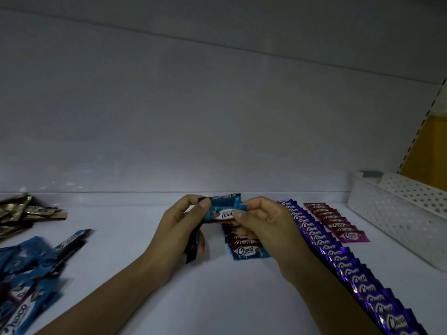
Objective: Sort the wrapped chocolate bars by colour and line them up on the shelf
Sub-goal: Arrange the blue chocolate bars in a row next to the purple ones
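Both hands hold a blue wrapped Choco bar point(223, 212) above the white shelf point(169, 274). My left hand point(180, 228) pinches its left end and also grips a few more blue bars point(193, 247) hanging under the palm. My right hand point(263, 226) pinches its right end. Just below lies a short row of blue bars point(249, 250), partly hidden by my right hand. To the right run a long row of purple bars point(343, 264) and a short row of pink bars point(338, 226).
A loose heap of blue bars point(29, 279) lies at the left front, and a pile of gold bars point(24, 213) sits behind it. A white perforated basket point(401, 213) stands at the right. The shelf's back wall point(217, 129) rises close behind.
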